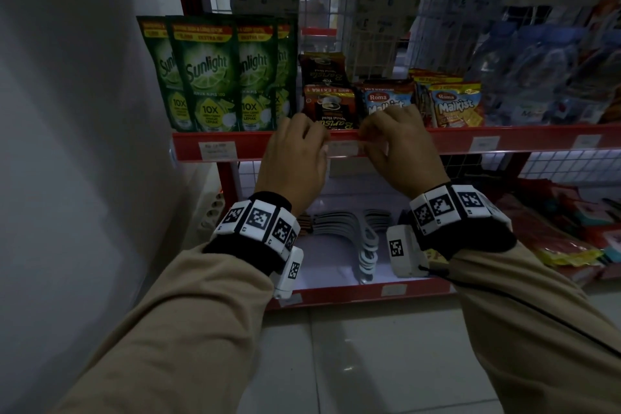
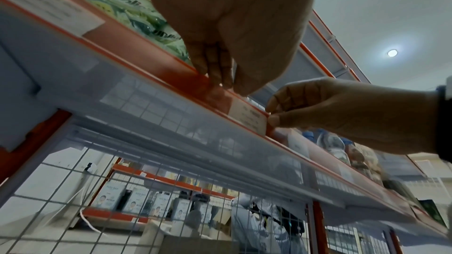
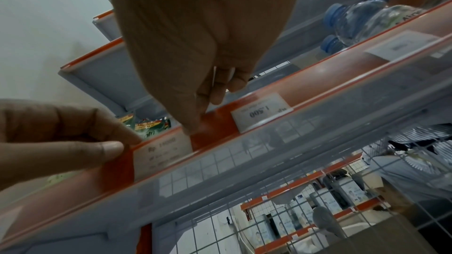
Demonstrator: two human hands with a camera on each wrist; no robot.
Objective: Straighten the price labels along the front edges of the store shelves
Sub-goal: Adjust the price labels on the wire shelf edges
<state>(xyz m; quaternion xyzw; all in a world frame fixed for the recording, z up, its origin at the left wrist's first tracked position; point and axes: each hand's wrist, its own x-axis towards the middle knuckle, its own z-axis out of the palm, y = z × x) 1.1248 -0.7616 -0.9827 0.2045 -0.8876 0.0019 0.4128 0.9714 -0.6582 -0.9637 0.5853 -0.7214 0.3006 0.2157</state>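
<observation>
Both hands (image 3: 195, 84) pinch price label (image 3: 164, 154) ends.

I read the price label (image 3: 162, 154) as matt white paper, sitting behind a glossy clear plastic strip (image 3: 244, 150) on the red painted-metal shelf edge (image 1: 521, 138). Back panel (image 1: 336, 10) is white coated wire mesh. Sunlight pouches (image 1: 205, 74) look like shiny plastic film, Malkist packs (image 1: 457, 107) glossy foil-like wrap. Water bottles (image 3: 362, 18) are clear smooth plastic. My sleeves (image 1: 168, 329) are matt tan cloth. Floor (image 1: 369, 363) is smooth, slightly reflective tile.
</observation>
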